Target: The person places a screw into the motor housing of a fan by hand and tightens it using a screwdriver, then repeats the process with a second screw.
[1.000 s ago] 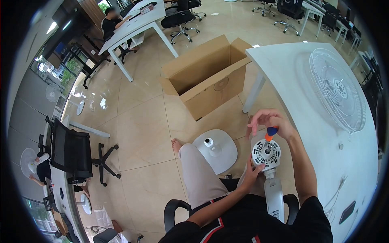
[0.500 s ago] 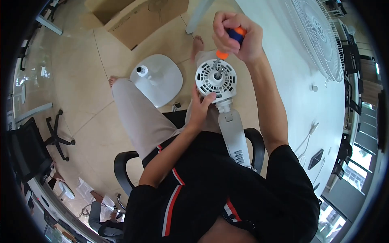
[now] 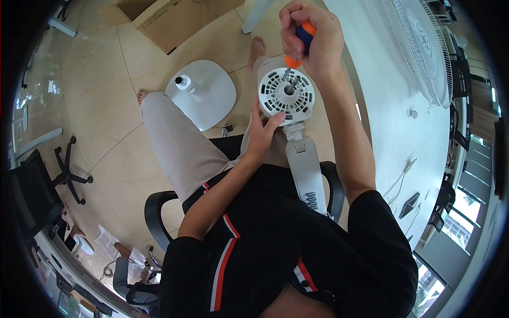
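Note:
A white fan motor housing (image 3: 300, 104) with a slotted round face and a metal shaft at its centre rests over my lap, joined to a flat white neck with buttons (image 3: 306, 172). My left hand (image 3: 263, 130) is wrapped round the housing's lower left side, thumb on its rim. Above it, my right hand (image 3: 318, 40) grips a screwdriver (image 3: 306, 37) with an orange and dark blue handle. The blade points down at the slotted face, close to the shaft; whether its tip touches a screw is too small to tell.
A white fan base (image 3: 212, 100) with a short post stands on the floor to the left. Beyond it is an open cardboard box (image 3: 185, 24). On the white table (image 3: 392, 132) to the right are a fan grille (image 3: 421, 47), a small knob, a plug with cable and a phone (image 3: 410, 205).
The fan housing has tilted slightly, showing more of the shaft. My right hand and the screwdriver have shifted slightly upward. My left hand keeps its hold.

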Demonstrator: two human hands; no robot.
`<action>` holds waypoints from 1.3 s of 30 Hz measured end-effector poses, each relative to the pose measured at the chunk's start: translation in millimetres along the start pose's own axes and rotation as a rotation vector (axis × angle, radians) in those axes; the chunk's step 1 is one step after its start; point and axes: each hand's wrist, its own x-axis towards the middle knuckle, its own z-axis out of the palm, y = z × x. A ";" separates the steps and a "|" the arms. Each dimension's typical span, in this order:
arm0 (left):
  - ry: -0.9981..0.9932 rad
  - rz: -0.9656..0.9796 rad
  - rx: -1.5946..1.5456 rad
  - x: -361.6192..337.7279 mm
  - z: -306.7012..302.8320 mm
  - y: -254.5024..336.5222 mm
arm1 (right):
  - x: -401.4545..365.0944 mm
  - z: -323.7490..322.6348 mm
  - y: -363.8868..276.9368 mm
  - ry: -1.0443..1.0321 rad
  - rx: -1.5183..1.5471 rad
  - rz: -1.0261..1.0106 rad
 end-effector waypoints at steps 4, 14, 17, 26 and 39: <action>0.002 -0.035 -0.009 -2.2 4.3 7.2 | 0.7 4.1 8.5 0.120 0.012 -0.107; 0.057 0.049 0.032 -4.2 4.1 5.4 | 6.7 11.2 15.6 0.276 0.136 -0.154; 0.048 0.044 0.026 -5.2 3.6 6.2 | 4.6 13.5 14.9 0.298 0.141 -0.168; 0.046 0.012 0.071 -8.4 -0.9 11.9 | -1.2 21.2 11.0 0.360 0.137 -0.208; 0.051 0.017 0.048 -12.1 1.9 9.4 | -7.1 10.8 12.6 0.207 0.134 -0.180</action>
